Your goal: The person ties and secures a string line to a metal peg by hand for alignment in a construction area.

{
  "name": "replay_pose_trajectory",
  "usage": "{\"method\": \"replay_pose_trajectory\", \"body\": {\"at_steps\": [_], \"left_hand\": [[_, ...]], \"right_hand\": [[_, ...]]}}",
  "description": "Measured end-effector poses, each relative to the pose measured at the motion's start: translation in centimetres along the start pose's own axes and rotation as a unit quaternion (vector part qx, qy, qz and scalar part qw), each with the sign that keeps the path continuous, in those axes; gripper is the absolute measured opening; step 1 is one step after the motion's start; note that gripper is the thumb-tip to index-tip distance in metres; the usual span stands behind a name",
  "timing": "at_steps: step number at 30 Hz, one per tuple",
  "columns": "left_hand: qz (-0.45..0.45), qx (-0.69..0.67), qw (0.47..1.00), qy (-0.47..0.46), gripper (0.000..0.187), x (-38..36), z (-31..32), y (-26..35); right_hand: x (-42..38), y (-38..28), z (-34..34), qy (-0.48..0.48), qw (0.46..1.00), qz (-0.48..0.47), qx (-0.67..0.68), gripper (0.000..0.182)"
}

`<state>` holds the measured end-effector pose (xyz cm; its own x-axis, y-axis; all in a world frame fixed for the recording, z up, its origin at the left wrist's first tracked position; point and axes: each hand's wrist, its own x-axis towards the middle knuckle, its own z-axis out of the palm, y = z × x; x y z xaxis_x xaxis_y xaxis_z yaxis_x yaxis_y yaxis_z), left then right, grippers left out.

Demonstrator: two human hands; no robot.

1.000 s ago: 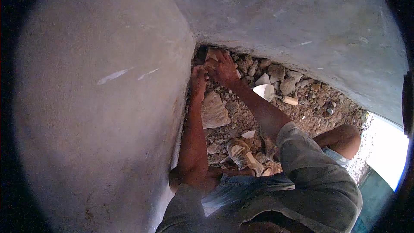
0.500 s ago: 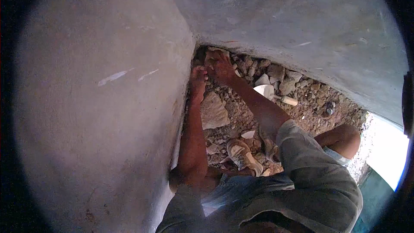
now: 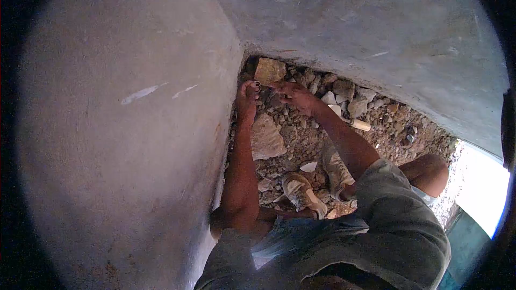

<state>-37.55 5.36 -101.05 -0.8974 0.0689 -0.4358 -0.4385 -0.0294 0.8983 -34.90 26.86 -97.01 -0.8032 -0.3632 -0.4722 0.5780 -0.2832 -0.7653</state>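
Observation:
A squarish yellow-brown stone (image 3: 270,71) sits in the corner where the two walls meet. Just below its left side is my left hand (image 3: 248,96), close along the left wall, with its fingers curled in. What those fingers hold, if anything, is too small to make out. My right hand (image 3: 296,96) is open, its fingers pointing left, with the fingertips right at the stone's lower edge. Beneath my left hand lies a large flat pale stone (image 3: 267,138). Partly hidden behind my right forearm is a trowel (image 3: 360,124), its wooden handle showing.
Smooth grey walls rise at the left (image 3: 134,145) and along the back (image 3: 365,27). Loose stones (image 3: 357,104) line the foot of the back wall. My shoes (image 3: 303,193) stand on rubble, near a white shard (image 3: 308,167). Bright light enters at the right.
My right hand has come off the corner stone and drawn back down and to the right, uncovering it. My left hand stays almost in place. The right forearm now covers more of the trowel.

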Motion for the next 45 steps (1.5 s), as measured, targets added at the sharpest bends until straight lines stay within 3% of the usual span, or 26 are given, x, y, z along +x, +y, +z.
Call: {"method": "replay_pose_trajectory", "body": {"at_steps": [3,5,6,7,10,13,15,18,20,22,25,28,31,32,33,35,36,37,39,41,42,43,45], "left_hand": [[-0.011,-0.038,0.999,0.003,0.039,0.1,-0.1,-0.2],[0.012,-0.011,1.0,0.0,0.04,-0.1,-0.2,0.1],[0.024,0.002,1.0,-0.002,0.04,-0.1,-0.2,0.2],[0.03,-0.003,1.0,0.006,0.04,-0.1,-0.1,0.1],[0.054,-0.015,0.998,0.016,0.038,0.3,-0.1,-0.9],[0.072,-0.039,0.997,-0.007,0.035,1.0,-0.4,-2.2],[0.056,-0.071,0.996,-0.019,0.033,0.9,-0.8,-2.7],[0.067,-0.009,0.997,-0.031,0.034,1.1,-1.0,-2.5],[0.068,0.009,0.998,-0.012,0.035,1.2,-0.7,-2.4],[0.044,0.021,0.999,0.001,0.036,1.3,-0.5,-2.4],[0.004,0.028,0.999,0.018,0.038,0.9,-0.4,-1.4],[0.027,0.023,0.999,0.022,0.039,0.2,0.1,0.0],[0.048,0.0,0.999,0.013,0.043,0.1,0.2,0.1],[0.051,-0.004,0.999,0.012,0.044,0.2,0.2,-0.2],[0.054,-0.009,0.998,0.012,0.045,0.2,0.2,-0.5],[0.027,0.034,0.998,0.049,0.043,0.3,0.3,-0.2],[0.013,0.055,0.996,0.067,0.043,0.3,0.4,-0.2],[0.034,0.042,0.995,0.084,0.042,0.2,0.5,-0.3],[0.076,0.015,0.99,0.12,0.042,0.0,0.9,-0.5],[0.053,-0.001,0.986,0.159,0.042,0.5,1.0,-2.1],[0.041,-0.008,0.983,0.179,0.043,0.8,1.0,-3.0],[0.082,-0.035,0.978,0.191,0.043,1.0,1.3,-3.5],[0.121,-0.091,0.966,0.212,0.042,1.2,1.9,-3.9]], "right_hand": [[-0.2,3.5,-4.9,-0.024,1.0,-0.015,-0.004,0.055],[-0.6,3.7,-5.0,0.066,0.955,-0.041,-0.286,0.058],[-2.0,1.6,-2.4,0.163,0.834,-0.057,-0.524,0.061],[-2.6,0.4,-0.5,0.247,0.645,-0.066,-0.72,0.064],[-0.3,1.4,0.2,0.19,0.761,-0.149,-0.602,0.074],[1.6,0.0,2.9,0.152,0.823,-0.228,-0.497,0.069],[4.6,1.7,3.4,0.136,0.839,-0.221,-0.478,0.065],[5.1,-0.9,5.1,0.106,0.868,-0.101,-0.475,0.056],[5.6,-1.1,4.9,0.107,0.848,-0.083,-0.512,0.05],[7.4,2.6,3.1,0.129,0.788,-0.165,-0.579,0.045],[7.6,4.3,2.8,0.161,0.761,-0.071,-0.624,0.039],[10.2,9.2,-0.9,0.1,0.728,-0.136,-0.664,0.039],[9.5,7.7,-0.1,0.107,0.87,-0.109,-0.469,0.041],[8.6,6.8,0.5,0.03,0.934,-0.188,-0.301,0.041],[6.8,5.0,2.0,-0.047,0.957,-0.259,-0.121,0.041],[5.5,2.0,3.7,-0.039,0.975,-0.207,-0.068,0.04],[5.7,1.1,4.1,0.047,0.975,-0.087,-0.198,0.04],[6.0,0.5,4.2,0.13,0.938,0.036,-0.32,0.04],[9.2,7.1,0.4,0.044,0.945,-0.264,-0.189,0.036],[9.4,7.8,-0.4,0.023,0.93,-0.316,-0.187,0.033],[7.8,4.6,0.9,0.047,0.94,-0.222,-0.256,0.031],[6.9,2.7,1.8,0.07,0.936,-0.125,-0.322,0.03],[7.1,3.1,1.9,0.094,0.923,-0.13,-0.35,0.036]]}}
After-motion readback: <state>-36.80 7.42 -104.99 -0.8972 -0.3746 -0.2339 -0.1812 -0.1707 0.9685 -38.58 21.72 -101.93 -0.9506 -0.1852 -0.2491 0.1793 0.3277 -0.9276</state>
